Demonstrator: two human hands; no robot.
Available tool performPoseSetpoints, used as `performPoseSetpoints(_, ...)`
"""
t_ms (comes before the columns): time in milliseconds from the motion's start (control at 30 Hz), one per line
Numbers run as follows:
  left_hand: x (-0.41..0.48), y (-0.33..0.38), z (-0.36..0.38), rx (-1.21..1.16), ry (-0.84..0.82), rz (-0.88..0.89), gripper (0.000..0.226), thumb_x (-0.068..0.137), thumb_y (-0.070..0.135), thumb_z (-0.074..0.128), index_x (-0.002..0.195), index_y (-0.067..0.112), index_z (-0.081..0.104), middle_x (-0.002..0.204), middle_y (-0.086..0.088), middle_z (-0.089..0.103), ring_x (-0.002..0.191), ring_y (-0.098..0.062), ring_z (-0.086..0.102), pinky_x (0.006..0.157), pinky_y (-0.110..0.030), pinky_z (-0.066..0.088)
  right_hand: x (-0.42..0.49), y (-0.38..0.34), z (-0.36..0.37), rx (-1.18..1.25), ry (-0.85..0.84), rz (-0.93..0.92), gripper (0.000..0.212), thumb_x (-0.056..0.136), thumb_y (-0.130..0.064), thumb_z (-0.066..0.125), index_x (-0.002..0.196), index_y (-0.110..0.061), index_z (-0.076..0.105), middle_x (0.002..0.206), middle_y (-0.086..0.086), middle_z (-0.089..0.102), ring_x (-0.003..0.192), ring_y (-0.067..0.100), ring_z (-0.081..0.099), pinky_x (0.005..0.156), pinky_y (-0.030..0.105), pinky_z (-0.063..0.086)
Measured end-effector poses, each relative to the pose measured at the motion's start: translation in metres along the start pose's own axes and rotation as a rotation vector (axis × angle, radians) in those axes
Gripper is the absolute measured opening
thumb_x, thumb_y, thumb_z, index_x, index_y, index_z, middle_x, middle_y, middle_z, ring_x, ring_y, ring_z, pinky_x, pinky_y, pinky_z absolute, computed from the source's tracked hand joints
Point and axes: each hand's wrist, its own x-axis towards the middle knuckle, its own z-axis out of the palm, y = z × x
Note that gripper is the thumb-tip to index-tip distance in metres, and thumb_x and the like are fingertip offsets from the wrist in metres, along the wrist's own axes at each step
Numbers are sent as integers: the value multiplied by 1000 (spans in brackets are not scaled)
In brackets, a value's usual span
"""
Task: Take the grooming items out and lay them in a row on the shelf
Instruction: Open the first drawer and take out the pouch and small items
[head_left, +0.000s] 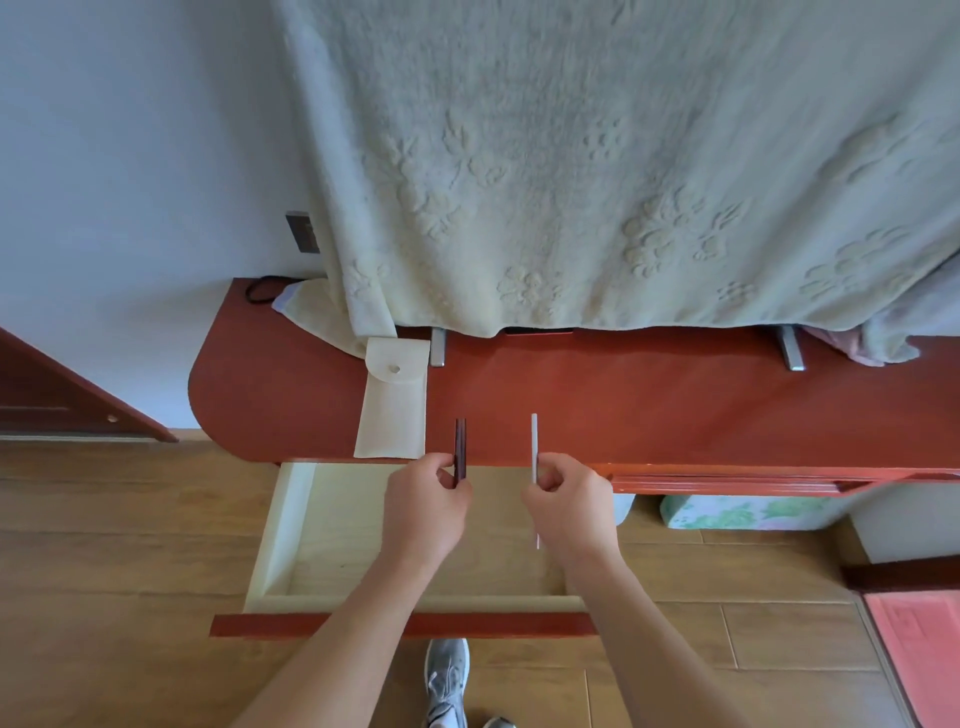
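Red-brown lacquered wood makes up the shelf (623, 405), whose left end is rounded and whose front edge runs across the middle of the view. A dark, slim grooming stick (460, 447) is pinched between the thumb and fingertips of the left hand (426, 512); it is held roughly upright, its upper end over the front part of the shelf. A thin white stick (534, 441) is gripped in the same way by the right hand (566, 514), with its top above the shelf and its lower tip showing below the hand. The two items are held nearly parallel, a short gap apart. What kind of tool each one is cannot be told. Just beside the dark stick, to its left, a cream fabric pouch (390, 415) with a snap flap is laid flat on the shelf, its lower edge at the shelf's front. Below the hands a pale wooden drawer (291, 525) is pulled out, with a red front panel. A pale embossed towel (597, 171) is hung down over the back of the shelf. A grey sneaker (447, 675) is seen on the wooden floor
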Motion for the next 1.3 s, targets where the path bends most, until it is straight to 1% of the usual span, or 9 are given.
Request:
performPoseSetpoints(100,26,9,4,50,10,22,6,82,13,71,85,8,71,64,6,61,62,-18,58,59,-21,46,25,-2,7,-26,19,5,9,71,-7,53,76,-6,60,58,2,44,54,13,34,40,20,35)
performPoseSetpoints(167,47,12,9,83,4,29,12,83,13,72,92,6,73,74,0,68,73,-21,64,69,-29,52,44,-5,12,-46,30,16,8,71,-8,53,75,-8,61,62,7,53,55,13,38,45,28,42)
performPoseSetpoints(300,85,18,20,122,-7,34,28,86,18,73,112,10,72,88,1,71,78,-14,62,73,-21,46,80,-12,23,-91,19,28,2,69,-8,52,68,-8,54,64,10,58,52,16,42,50,37,48)
performPoseSetpoints(433,113,20,32,170,-32,21,37,87,24,73,122,13,69,107,-3,73,97,-20,68,85,-29,55,107,-16,36,-149,1,1,8,70,-6,53,63,-8,48,59,5,52,53,17,43,51,34,44)
performPoseSetpoints(600,130,16,38,193,-58,7,44,87,26,73,129,13,65,98,-2,73,84,-16,66,81,-27,53,127,-12,46,-167,-5,4,9,74,-10,53,67,-17,56,66,-1,55,57,22,57,51,37,55)
performPoseSetpoints(700,134,16,39,183,-73,1,44,87,26,74,128,13,64,79,6,63,72,-11,58,73,-22,46,132,-9,50,-179,-12,20,12,76,-12,55,79,-18,64,73,-3,56,63,21,59,54,38,56)
performPoseSetpoints(800,136,16,40,188,-91,6,46,86,27,75,129,13,63,71,11,56,69,-11,56,71,-21,44,132,-6,53,-227,7,5,9,79,-10,57,83,-15,64,77,-3,56,68,19,55,57,25,47)
performPoseSetpoints(1067,138,11,42,202,-77,28,51,85,32,76,130,13,63,88,1,68,81,-16,65,79,-28,54,133,-2,54,-187,19,17,23,84,-14,63,106,-15,69,84,-6,56,69,21,62,66,38,58)
performPoseSetpoints(1300,121,4,30,168,-71,111,53,81,39,77,126,15,63,91,6,60,81,-13,59,77,-26,50,114,-5,41,-185,69,-67,26,84,-24,71,108,-15,67,86,-3,59,77,14,58,75,31,52)
